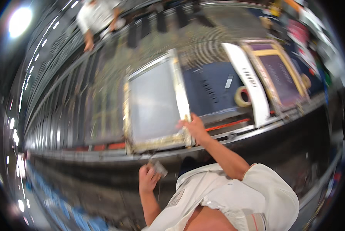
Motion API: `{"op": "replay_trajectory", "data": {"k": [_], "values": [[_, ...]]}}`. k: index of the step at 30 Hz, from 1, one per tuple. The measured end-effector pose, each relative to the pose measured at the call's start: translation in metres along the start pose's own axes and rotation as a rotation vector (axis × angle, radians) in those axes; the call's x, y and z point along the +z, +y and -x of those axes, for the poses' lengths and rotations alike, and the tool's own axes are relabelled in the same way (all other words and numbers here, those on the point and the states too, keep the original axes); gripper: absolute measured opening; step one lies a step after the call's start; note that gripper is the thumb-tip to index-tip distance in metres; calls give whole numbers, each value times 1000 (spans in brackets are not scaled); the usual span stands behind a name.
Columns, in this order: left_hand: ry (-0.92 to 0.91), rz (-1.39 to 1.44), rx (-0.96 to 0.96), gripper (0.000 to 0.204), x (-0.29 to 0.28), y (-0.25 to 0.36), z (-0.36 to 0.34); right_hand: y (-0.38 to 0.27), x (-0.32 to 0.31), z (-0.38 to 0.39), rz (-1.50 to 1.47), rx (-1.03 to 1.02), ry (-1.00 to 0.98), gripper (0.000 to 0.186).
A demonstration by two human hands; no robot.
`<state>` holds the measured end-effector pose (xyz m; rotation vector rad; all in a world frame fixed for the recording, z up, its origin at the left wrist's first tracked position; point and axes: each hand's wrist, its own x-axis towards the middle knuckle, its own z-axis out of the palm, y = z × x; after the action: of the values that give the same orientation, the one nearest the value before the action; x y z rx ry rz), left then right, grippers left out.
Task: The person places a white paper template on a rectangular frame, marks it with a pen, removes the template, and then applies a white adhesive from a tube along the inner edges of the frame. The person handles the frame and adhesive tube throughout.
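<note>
A screen-printing frame (pixel 156 101) with a pale grey mesh and tape-covered, stained rims lies in front of me, its near edge by the table's metal rail. My right hand (pixel 196 130) is at the lower part of its right rim, fingers curled over the rim and partly smeared by motion. Lower and to the left, my left hand (pixel 148 178) is closed in front of the table edge. It pinches a small, flat, greyish translucent piece (pixel 160 168), whose kind is too blurred to tell.
On the long table (pixel 226 30), right of the frame, lie dark blue fabric (pixel 207 90), a tape roll (pixel 242 96), a long white printed strip (pixel 249 82) and a second screen frame (pixel 303 90). Dark pieces (pixel 161 21) lie along the far side. A co-worker (pixel 97 17) stands at the far left.
</note>
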<state>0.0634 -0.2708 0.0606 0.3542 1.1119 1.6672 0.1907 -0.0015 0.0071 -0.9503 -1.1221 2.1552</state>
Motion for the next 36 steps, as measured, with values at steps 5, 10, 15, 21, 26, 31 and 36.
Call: {"op": "replay_trajectory", "data": {"k": [5,10,15,21,26,31,36], "values": [[-22,12,-79,9,-52,16,7,-79,-63,137,161,-223,211,49],[-393,-202,-263,16,-47,18,-29,-139,-99,376,286,-579,682,46],[-538,-401,-400,24,49,-21,-39,-111,-64,529,922,-537,1602,45],[-688,-224,-466,16,178,-91,-27,-50,-92,551,1041,-290,2188,47],[-840,-166,-677,13,285,-119,-29,-22,-145,582,780,-335,2232,47],[-921,-92,-752,18,402,-167,-38,32,-222,605,648,-168,2260,51],[-821,-89,-756,7,523,-240,-55,66,-285,599,587,-68,2163,50]]}}
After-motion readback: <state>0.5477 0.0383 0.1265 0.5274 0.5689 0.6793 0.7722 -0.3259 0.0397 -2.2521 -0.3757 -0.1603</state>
